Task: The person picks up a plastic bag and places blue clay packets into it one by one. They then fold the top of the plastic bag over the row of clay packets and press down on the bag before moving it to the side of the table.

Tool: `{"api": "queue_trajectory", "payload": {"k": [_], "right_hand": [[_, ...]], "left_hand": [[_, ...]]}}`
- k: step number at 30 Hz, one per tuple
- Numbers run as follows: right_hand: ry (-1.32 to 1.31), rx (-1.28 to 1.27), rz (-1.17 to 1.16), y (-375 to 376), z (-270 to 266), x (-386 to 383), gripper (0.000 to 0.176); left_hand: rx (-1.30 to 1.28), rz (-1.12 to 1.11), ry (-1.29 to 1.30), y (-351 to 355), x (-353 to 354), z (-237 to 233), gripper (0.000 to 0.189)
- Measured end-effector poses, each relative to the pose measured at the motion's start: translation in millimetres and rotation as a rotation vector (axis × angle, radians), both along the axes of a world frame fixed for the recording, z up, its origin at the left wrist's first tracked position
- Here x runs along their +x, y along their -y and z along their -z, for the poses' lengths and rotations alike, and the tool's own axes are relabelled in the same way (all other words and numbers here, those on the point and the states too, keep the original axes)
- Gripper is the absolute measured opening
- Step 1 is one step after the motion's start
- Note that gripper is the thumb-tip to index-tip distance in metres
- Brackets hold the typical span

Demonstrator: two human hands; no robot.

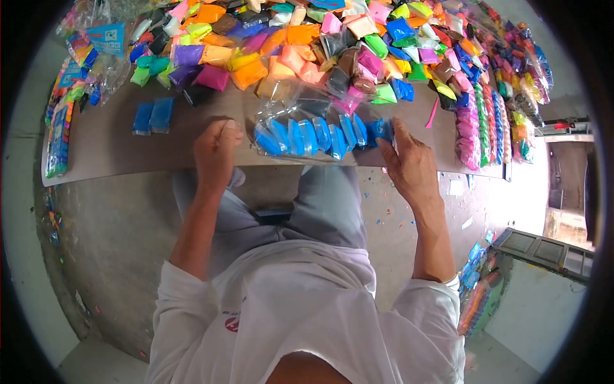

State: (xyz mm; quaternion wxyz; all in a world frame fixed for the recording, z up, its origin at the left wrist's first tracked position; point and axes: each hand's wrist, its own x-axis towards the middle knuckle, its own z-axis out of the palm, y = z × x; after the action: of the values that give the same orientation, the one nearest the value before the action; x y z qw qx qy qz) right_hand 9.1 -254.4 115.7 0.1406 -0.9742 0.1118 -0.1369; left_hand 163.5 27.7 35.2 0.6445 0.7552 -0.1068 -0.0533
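A clear plastic bag (300,102) lies near the table's front edge, with a row of several blue packets (307,137) in it. My right hand (409,157) is at the row's right end, its thumb and fingers closed on a blue packet (380,131). To the left of the bag, my left hand (216,147) is closed in a pinch just over the table edge; what it holds, if anything, is too small to make out. Two more blue packets (152,116) lie side by side on the table, left of my left hand.
A large heap of coloured packets (307,48) covers the back of the table (102,144). Long bagged rows (470,131) lie at the right, and another bagged stack (59,137) at the left edge. A pink strip (432,113) lies beyond my right hand.
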Motion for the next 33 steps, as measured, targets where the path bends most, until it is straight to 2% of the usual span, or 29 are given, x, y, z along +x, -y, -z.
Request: {"api": "queue_trajectory", "payload": {"k": [3,6,8,9,11,12,14,16,19,20,21,23,25,26,27,28,30,31,33], "right_hand": [[0.012,-0.055,-0.014,3.8,8.9,2.7,0.037],[-0.043,0.029,0.021,4.5,4.1,3.5,0.034],[0.031,0.191,0.015,7.4,-1.0,0.8,0.033],[0.031,0.188,0.016,9.6,-5.5,-1.8,0.033],[0.033,0.392,0.164,14.0,-17.8,-7.8,0.037],[0.033,0.388,0.168,13.9,-25.9,-9.1,0.037],[0.156,0.655,0.244,13.3,-39.5,-11.5,0.04],[0.188,0.677,0.238,16.9,-45.7,-17.7,0.037],[0.218,0.82,0.188,0.9,-65.4,-25.9,0.031],[0.208,0.835,0.158,-10.3,-67.9,-28.1,0.031],[0.228,0.857,0.082,-24.2,-68.0,-26.7,0.03],[0.239,0.931,-0.07,-58.4,-62.6,-9.9,0.028],[0.1,0.93,-0.296,-107.8,-60.5,11.1,0.022],[0.119,0.828,-0.422,-128.7,-56.3,27.1,0.019],[0.145,0.713,-0.534,-148.1,-50.3,47.2,0.017],[0.109,0.659,-0.592,-164.0,-44.5,68.9,0.019],[0.087,0.51,-0.636,-194.6,-32.6,116.3,0.024],[0.102,0.421,-0.626,-207.7,-27.5,140.2,0.025],[-0.106,0.241,-0.544,-233.0,-24.9,183.6,0.035]], "left_hand": [[0.025,0.007,0.048,0.6,-3.8,-3.3,0.027],[0.025,0.007,0.075,0.9,-4.8,-1.2,0.027],[0.015,0.01,0.08,1.5,-5.1,-0.8,0.027],[0.009,-0.008,0.068,1.7,-6.0,-1.3,0.027],[-0.002,-0.024,0.056,2.4,-6.7,-1.7,0.027],[0.018,-0.022,0.052,1.5,-6.3,-1.4,0.027],[0.035,-0.017,0.05,1.7,-7.0,-2.6,0.027],[0.062,-0.027,0.041,1.8,-7.8,-4.3,0.028],[0.056,-0.047,0.032,-0.1,-5.9,8.2,0.025],[0.072,-0.044,0.107,1.3,-7.1,10.4,0.023],[0.104,-0.058,0.185,3.0,-9.0,10.1,0.022],[0.105,-0.031,0.182,6.0,-9.6,11.8,0.014],[0.028,-0.042,0.251,10.2,-13.1,6.5,0.012],[0.099,-0.11,0.36,13.3,-13.1,3.3,0.015],[0.015,-0.048,0.269,8.7,-15.5,1.7,0.014],[0.13,-0.008,0.257,6.0,-12.7,5.8,0.012],[-0.293,-0.051,0.213,16.3,-19.1,39.5,0.02],[-0.297,-0.064,0.223,14.4,-20.3,34.3,0.02],[0.127,-0.032,0.377,8.1,-19.5,20.4,0.031]]}}
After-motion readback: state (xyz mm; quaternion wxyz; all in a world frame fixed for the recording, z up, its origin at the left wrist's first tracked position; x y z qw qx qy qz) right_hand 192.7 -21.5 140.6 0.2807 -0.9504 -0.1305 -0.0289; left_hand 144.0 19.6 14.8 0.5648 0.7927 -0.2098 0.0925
